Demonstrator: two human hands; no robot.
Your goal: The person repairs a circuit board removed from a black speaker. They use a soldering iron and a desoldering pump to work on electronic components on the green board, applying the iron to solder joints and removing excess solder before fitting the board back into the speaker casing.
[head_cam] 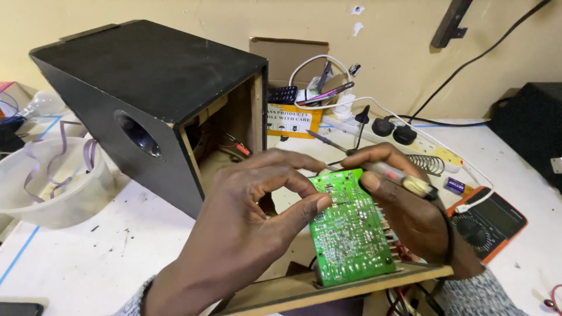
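Note:
A green circuit board (351, 234) stands tilted on a wooden panel (328, 287) in front of me, solder side up. My left hand (246, 228) pinches the board's left edge between thumb and forefinger. My right hand (410, 205) is behind the board's right side and grips a soldering iron (404, 178) like a pen. The iron's metal tip (322, 140) points up and left, above the board's top edge.
A black speaker box (146, 99) with its back open lies at left. A clear plastic bowl (52, 187) sits far left. A multimeter (489, 225), a coiled iron stand (427, 164), a power strip (404, 134) and a cardboard box of tools (304, 88) stand behind and right.

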